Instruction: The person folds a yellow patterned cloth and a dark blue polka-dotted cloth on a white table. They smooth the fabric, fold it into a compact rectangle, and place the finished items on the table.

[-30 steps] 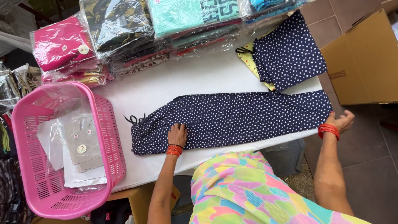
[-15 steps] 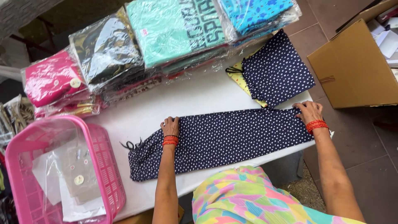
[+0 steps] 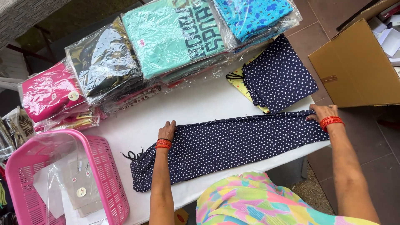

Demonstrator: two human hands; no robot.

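Observation:
A long navy garment with white dots [image 3: 233,146] lies stretched across the white table [image 3: 200,104], its black drawstring [image 3: 131,155] at the left end. My left hand [image 3: 167,130] rests on the garment's far edge left of the middle, fingers curled onto the fabric. My right hand [image 3: 323,112] grips the garment's right end at the table's corner. Both wrists wear red bangles. A second, folded dotted garment [image 3: 279,79] lies just beyond, on top of a yellow piece [image 3: 243,85].
Stacks of clothes in clear bags line the table's back: pink [image 3: 50,91], dark [image 3: 104,62], teal [image 3: 171,37], blue [image 3: 250,16]. A pink plastic basket [image 3: 106,166] with clear packets stands at the left. A cardboard box [image 3: 354,71] sits on the floor to the right.
My left hand moved from the garment's near edge to its far edge. My right hand came from beyond the table's corner onto the garment's right end, which now lies straighter.

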